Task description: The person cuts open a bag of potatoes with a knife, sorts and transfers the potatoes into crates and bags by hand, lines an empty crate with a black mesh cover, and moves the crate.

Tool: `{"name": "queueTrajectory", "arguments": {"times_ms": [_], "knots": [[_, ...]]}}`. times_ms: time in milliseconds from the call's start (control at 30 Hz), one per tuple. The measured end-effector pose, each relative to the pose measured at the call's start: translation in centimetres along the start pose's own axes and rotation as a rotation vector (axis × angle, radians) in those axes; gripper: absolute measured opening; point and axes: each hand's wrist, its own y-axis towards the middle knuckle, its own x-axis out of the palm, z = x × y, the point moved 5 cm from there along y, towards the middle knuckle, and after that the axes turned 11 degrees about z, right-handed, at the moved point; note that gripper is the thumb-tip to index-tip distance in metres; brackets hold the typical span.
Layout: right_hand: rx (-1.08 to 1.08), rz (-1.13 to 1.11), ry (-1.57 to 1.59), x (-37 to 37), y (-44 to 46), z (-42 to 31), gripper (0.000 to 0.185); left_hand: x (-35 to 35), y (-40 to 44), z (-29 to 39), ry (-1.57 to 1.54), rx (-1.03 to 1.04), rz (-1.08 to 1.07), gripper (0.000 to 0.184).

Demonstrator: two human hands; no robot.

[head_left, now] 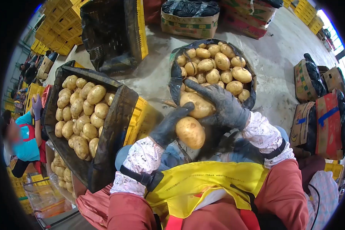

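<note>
Around the seated wearer, a dark-lined crate (120, 111) crowds in near the left forearm, a second lined crate (107, 34) is propped up beyond it, and cardboard boxes (327, 124) line the right side of the grey floor (153, 86). Farther left, a co-worker in a teal top (28, 147) raises a purple-gloved hand. The right hand (230, 109), in a dark, dusty glove, is closed around the upper potato (197, 105), with its index finger stretched along the top; the left hand (170, 124), gloved likewise, lies against that potato and the lower potato (190, 133), though how firmly it grips cannot be told. Both potatoes are between the hands, above the lap, smooth, pale tan and rounded, the lower one speckled. Floral sleeves cover the forearms, and a yellow apron (207, 176) spreads below. Just ahead, a container (175, 90) lined with crinkled black plastic is heaped with potatoes, its near rim partly hidden by the hands; the nearer crate is heaped too.
</note>
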Motion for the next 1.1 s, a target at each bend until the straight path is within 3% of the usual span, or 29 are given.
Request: {"name": "queueTrajectory", "arguments": {"times_ms": [33,100,133,167,200,267,533,600,700,767,867,1100], "knots": [[0.002,0.007,-0.001,-0.3,-0.3,-0.6,0.085,0.9,-0.9,0.1,-0.006,-0.034,-0.031,0.051],[0.088,0.041,0.427,-1.0,-0.9,-1.3,0.089,0.3,-1.1,-0.5,-0.071,-0.067,0.016,0.052],[0.174,0.064,0.643,-0.4,-1.4,-0.5,0.09,0.8,-1.9,-0.3,-0.048,-0.016,-0.043,0.053],[0.176,0.075,0.642,-0.6,-1.9,-0.7,0.09,1.4,-2.5,0.0,-0.025,0.034,-0.104,0.054],[0.256,0.08,0.907,-0.8,-2.3,-1.1,0.09,1.7,-2.9,0.2,0.021,0.094,-0.112,0.053],[0.306,0.045,0.978,-1.0,-2.7,-0.7,0.088,1.9,-3.2,0.4,0.054,0.118,-0.139,0.053],[0.205,0.083,0.725,-1.7,-3.2,-0.4,0.079,2.0,-3.5,0.4,0.157,0.185,-0.086,0.055],[0.188,0.073,0.733,-1.8,-3.2,-0.8,0.077,1.9,-3.4,0.1,0.158,0.144,-0.172,0.058],[0.258,0.074,0.822,-1.5,-3.2,-0.5,0.068,0.7,-2.5,-0.6,0.127,0.074,-0.125,0.062],[0.35,0.098,0.915,-0.7,-3.2,0.4,0.052,0.9,-2.5,-0.6,0.085,0.049,-0.081,0.065],[0.325,0.097,0.822,-0.5,-2.9,1.9,0.042,1.7,-3.3,-0.2,0.051,0.034,-0.046,0.067],[0.405,0.049,0.759,1.1,-2.8,3.4,0.043,2.3,-3.1,0.0,-0.049,0.054,-0.054,0.059]]}}
